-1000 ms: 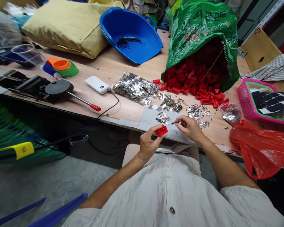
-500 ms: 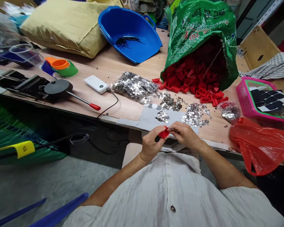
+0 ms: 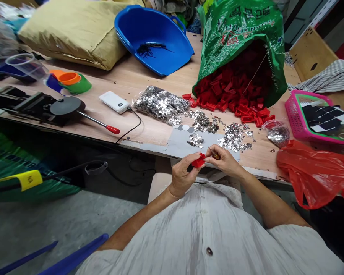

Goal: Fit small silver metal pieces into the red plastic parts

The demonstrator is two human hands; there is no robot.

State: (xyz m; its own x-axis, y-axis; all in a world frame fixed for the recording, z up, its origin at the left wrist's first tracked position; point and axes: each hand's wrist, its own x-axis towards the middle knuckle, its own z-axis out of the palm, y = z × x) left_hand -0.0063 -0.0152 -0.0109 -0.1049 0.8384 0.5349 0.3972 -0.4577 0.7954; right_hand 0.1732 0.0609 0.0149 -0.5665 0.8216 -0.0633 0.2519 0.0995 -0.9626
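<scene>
My left hand (image 3: 183, 173) pinches a small red plastic part (image 3: 198, 160) just in front of the table's near edge. Close beside it, my right hand (image 3: 225, 162) has its fingers closed round a small pointed tool (image 3: 215, 154) with a brownish handle; its exact kind is too small to make out. The right fingertips reach the red part's side, and whether they grip it is hidden. Beyond the hands, a little heap of silvery metal pieces (image 3: 195, 140) lies on a grey sheet (image 3: 177, 143), with a larger heap of metal pieces (image 3: 235, 138) to its right.
A green sack (image 3: 218, 34) spills red parts (image 3: 229, 93) onto the table. Around it are a blue basin (image 3: 172, 57), a bag of metal pieces (image 3: 160, 104), a white power bank (image 3: 114, 102), a red-tipped lever tool (image 3: 67, 106), a pink basket (image 3: 294, 114) and a red plastic bag (image 3: 312, 168).
My right hand has turned slightly, and the pointed tool now shows between its fingers. My left hand keeps the red part in nearly the same place. The view has shifted a little.
</scene>
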